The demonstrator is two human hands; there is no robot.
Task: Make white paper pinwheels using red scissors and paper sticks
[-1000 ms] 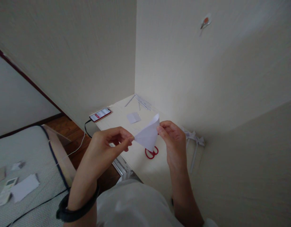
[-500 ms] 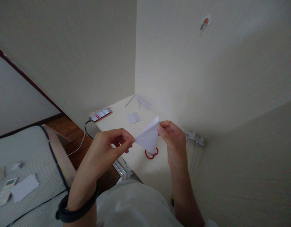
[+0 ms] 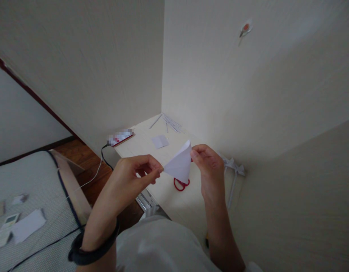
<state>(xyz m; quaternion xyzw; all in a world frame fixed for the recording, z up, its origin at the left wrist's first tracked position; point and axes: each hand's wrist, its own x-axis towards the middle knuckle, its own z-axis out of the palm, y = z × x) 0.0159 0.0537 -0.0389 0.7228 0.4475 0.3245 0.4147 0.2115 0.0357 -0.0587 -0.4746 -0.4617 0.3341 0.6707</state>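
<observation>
Between my two hands a white sheet of paper [image 3: 180, 164], curled or folded into a cone-like shape, is held above the table. My left hand [image 3: 138, 173] pinches its pointed left corner between thumb and fingers. On the other side, my right hand [image 3: 208, 160] grips the upper right edge of the paper. Red-handled scissors [image 3: 181, 184] lie on the table below, their blades hidden under the paper. Farther back rests a small square of white paper [image 3: 160, 141].
Thin white sticks [image 3: 171, 122] lie in the table's far corner. A phone [image 3: 120, 138] with a cable is at the left edge. White folded paper pieces on a stem [image 3: 233, 168] sit by the right wall. On the mattress [image 3: 29, 181] are papers and a remote [image 3: 5, 230].
The paper and both hands have shifted very slightly to the right. Both hands keep their hold on the paper.
</observation>
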